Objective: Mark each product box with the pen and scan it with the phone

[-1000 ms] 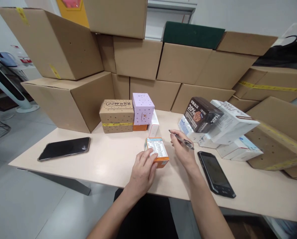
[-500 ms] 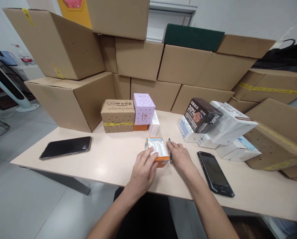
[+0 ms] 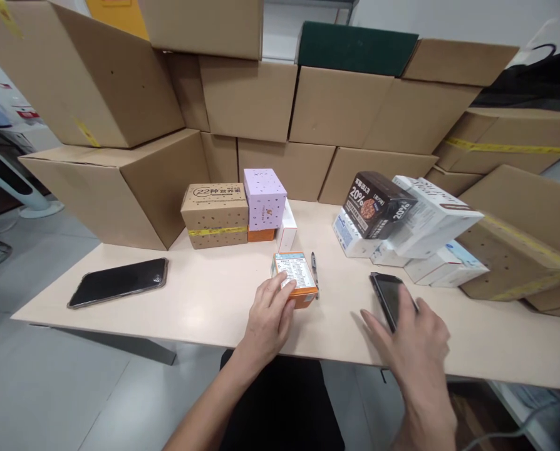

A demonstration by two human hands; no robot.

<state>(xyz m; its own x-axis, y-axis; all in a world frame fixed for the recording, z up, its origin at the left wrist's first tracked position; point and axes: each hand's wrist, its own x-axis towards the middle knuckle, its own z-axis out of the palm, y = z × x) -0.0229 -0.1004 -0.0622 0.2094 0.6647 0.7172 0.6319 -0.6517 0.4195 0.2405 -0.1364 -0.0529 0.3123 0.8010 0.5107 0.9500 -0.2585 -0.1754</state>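
My left hand [image 3: 268, 316] is on a small orange and white box [image 3: 303, 291] with printed text on top. Its fingertips press the upper face, and the thumb lies against the near side. Just right of that box, a dark pen [image 3: 314, 272] lies on the table. Over the dark handheld device [image 3: 387, 293] on the right, my right hand [image 3: 416, 338] hovers with thumb and fingers spread, slightly blurred. It covers much of the device, and whether it touches cannot be seen.
A smartphone [image 3: 119, 282] lies at the table's left. Behind stand a brown printed carton [image 3: 217, 216], a lilac box [image 3: 265, 200] and a slim white box [image 3: 287, 228]. A dark brown box [image 3: 374, 203] sits on white boxes [image 3: 352, 235]. Large cartons [image 3: 341, 106] wall the back.
My right hand has left the pen beside the orange box and moved right, over the handheld device, with its fingers spreading. My left hand stays on the box. The view has shifted slightly.
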